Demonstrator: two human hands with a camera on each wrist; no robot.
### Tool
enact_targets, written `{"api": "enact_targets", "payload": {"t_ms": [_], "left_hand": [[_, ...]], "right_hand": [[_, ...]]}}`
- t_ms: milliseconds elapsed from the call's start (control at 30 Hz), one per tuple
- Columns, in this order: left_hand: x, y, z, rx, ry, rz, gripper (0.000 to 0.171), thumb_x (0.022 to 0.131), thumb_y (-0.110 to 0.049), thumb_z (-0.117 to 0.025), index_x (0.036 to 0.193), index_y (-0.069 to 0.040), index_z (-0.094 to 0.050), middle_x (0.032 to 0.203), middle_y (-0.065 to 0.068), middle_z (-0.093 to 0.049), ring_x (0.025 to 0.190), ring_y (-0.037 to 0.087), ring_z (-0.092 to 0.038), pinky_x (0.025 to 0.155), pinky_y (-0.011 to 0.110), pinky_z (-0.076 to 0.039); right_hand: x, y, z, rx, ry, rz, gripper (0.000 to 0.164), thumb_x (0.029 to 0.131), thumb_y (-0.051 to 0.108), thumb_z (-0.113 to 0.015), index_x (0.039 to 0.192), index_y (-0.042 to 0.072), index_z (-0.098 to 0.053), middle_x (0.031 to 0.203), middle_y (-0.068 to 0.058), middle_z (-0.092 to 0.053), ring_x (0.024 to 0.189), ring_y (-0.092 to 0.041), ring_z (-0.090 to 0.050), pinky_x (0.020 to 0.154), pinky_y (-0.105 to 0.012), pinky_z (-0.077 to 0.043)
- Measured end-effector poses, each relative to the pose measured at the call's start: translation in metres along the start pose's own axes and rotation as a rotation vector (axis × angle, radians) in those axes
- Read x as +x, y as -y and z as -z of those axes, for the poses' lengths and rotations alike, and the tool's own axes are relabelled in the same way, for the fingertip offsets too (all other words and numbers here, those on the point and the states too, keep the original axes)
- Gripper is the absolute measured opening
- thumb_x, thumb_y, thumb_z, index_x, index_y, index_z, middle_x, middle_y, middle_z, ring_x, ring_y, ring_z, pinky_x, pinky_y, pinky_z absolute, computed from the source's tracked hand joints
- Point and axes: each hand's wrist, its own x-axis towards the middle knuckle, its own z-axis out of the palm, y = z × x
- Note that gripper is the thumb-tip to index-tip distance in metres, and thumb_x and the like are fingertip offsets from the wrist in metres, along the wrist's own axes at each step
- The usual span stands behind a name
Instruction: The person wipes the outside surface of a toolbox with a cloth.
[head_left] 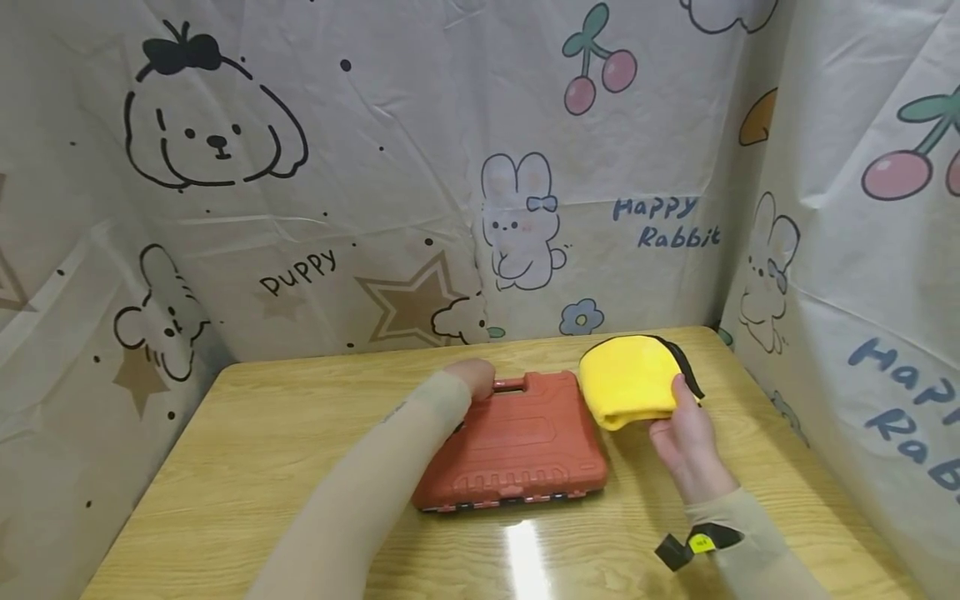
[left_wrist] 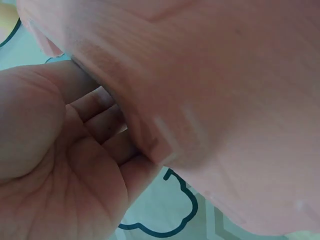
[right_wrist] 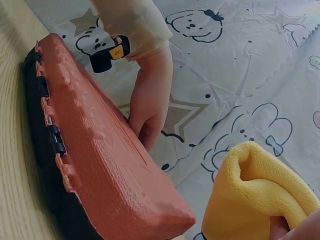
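A red plastic tool case [head_left: 517, 442] with black latches lies on the table, its handle [head_left: 510, 384] at the far side. My left hand [head_left: 476, 379] grips the case at its far left, beside the handle. In the left wrist view the fingers curl behind the case's edge and their tips are hidden. To the right of the case, my right hand [head_left: 686, 437] holds a folded yellow cloth [head_left: 630, 379] with a dark edge, thumb on top. The right wrist view shows the cloth's [right_wrist: 225, 195] fluffy fold close to the case's corner.
The wooden table [head_left: 262, 467] carries a bright light reflection in front of the case. White sheets [head_left: 390, 150] printed with cartoon animals and cherries hang along the back and both sides.
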Motion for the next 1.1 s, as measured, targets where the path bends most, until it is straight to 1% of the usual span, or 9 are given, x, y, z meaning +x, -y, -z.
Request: {"api": "enact_targets", "payload": {"t_ms": [67, 200, 333, 467, 633, 733, 867, 967, 1100], "left_hand": [[0.001, 0.000, 0.000, 0.013, 0.014, 0.011, 0.021, 0.107, -0.011, -0.051, 0.106, -0.010, -0.072, 0.098, 0.000, -0.062, 0.083, 0.016, -0.047, 0.077, 0.030, -0.041], [0.001, -0.001, -0.001, 0.025, -0.002, 0.008, 0.022, 0.106, -0.009, -0.051, 0.107, -0.009, -0.073, 0.104, 0.001, -0.067, 0.085, 0.017, -0.049, 0.080, 0.030, -0.044], [0.002, 0.000, -0.003, 0.039, -0.041, -0.010, 0.023, 0.105, -0.005, -0.052, 0.108, -0.008, -0.074, 0.114, 0.003, -0.072, 0.089, 0.016, -0.053, 0.092, 0.031, -0.052], [0.003, 0.002, -0.006, 0.049, -0.054, -0.025, 0.023, 0.106, -0.007, -0.051, 0.112, -0.009, -0.073, 0.121, 0.005, -0.072, 0.100, 0.016, -0.061, 0.102, 0.034, -0.053], [-0.001, 0.003, -0.005, 0.058, -0.070, -0.030, 0.022, 0.107, -0.009, -0.051, 0.113, -0.009, -0.072, 0.119, 0.006, -0.072, 0.108, 0.019, -0.066, 0.102, 0.036, -0.054], [-0.006, 0.003, -0.001, 0.034, -0.101, -0.049, 0.020, 0.107, -0.009, -0.052, 0.113, -0.009, -0.071, 0.118, 0.006, -0.073, 0.107, 0.019, -0.066, 0.102, 0.037, -0.054], [-0.012, 0.002, 0.007, -0.034, -0.147, -0.085, 0.017, 0.105, -0.006, -0.054, 0.109, -0.010, -0.070, 0.111, 0.006, -0.072, 0.099, 0.020, -0.065, 0.098, 0.038, -0.055], [-0.016, 0.001, 0.012, -0.041, -0.176, -0.115, 0.017, 0.103, -0.002, -0.055, 0.111, -0.010, -0.069, 0.108, 0.006, -0.070, 0.098, 0.020, -0.064, 0.097, 0.038, -0.055], [-0.019, 0.000, 0.018, -0.038, -0.198, -0.144, 0.023, 0.103, 0.001, -0.054, 0.120, -0.008, -0.067, 0.115, 0.009, -0.070, 0.105, 0.021, -0.065, 0.100, 0.039, -0.055]], "right_hand": [[0.000, -0.001, 0.000, -0.008, 0.002, 0.003, 0.059, 0.110, 0.045, -0.029, 0.164, 0.026, -0.019, 0.147, 0.016, -0.042, 0.132, 0.004, -0.045, 0.107, -0.016, -0.043], [0.001, -0.002, 0.000, -0.019, 0.005, 0.008, 0.060, 0.110, 0.045, -0.030, 0.165, 0.025, -0.017, 0.146, 0.016, -0.043, 0.133, 0.004, -0.044, 0.111, -0.015, -0.040], [0.002, -0.003, 0.001, -0.007, -0.003, 0.004, 0.058, 0.110, 0.044, -0.031, 0.163, 0.024, -0.020, 0.142, 0.016, -0.046, 0.128, 0.005, -0.048, 0.106, -0.015, -0.044], [0.002, -0.005, 0.000, -0.009, 0.001, -0.003, 0.057, 0.110, 0.044, -0.028, 0.163, 0.024, -0.020, 0.140, 0.016, -0.048, 0.126, 0.005, -0.049, 0.102, -0.014, -0.046], [0.004, -0.005, -0.001, -0.019, 0.017, 0.004, 0.059, 0.110, 0.043, -0.027, 0.165, 0.023, -0.016, 0.145, 0.015, -0.044, 0.130, 0.004, -0.046, 0.108, -0.014, -0.042], [0.005, -0.004, -0.002, -0.004, 0.009, 0.011, 0.059, 0.110, 0.043, -0.027, 0.165, 0.023, -0.017, 0.148, 0.015, -0.043, 0.132, 0.004, -0.045, 0.113, -0.015, -0.038], [0.005, -0.002, -0.001, 0.033, 0.002, 0.016, 0.058, 0.110, 0.042, -0.029, 0.164, 0.024, -0.019, 0.146, 0.015, -0.044, 0.131, 0.004, -0.046, 0.117, -0.016, -0.034], [0.003, 0.000, 0.000, 0.039, 0.008, 0.026, 0.057, 0.110, 0.043, -0.030, 0.163, 0.025, -0.019, 0.142, 0.016, -0.046, 0.129, 0.005, -0.046, 0.115, -0.016, -0.035], [0.002, 0.004, 0.002, 0.055, 0.010, 0.031, 0.055, 0.110, 0.043, -0.031, 0.161, 0.025, -0.022, 0.139, 0.017, -0.048, 0.128, 0.005, -0.047, 0.108, -0.015, -0.042]]}}
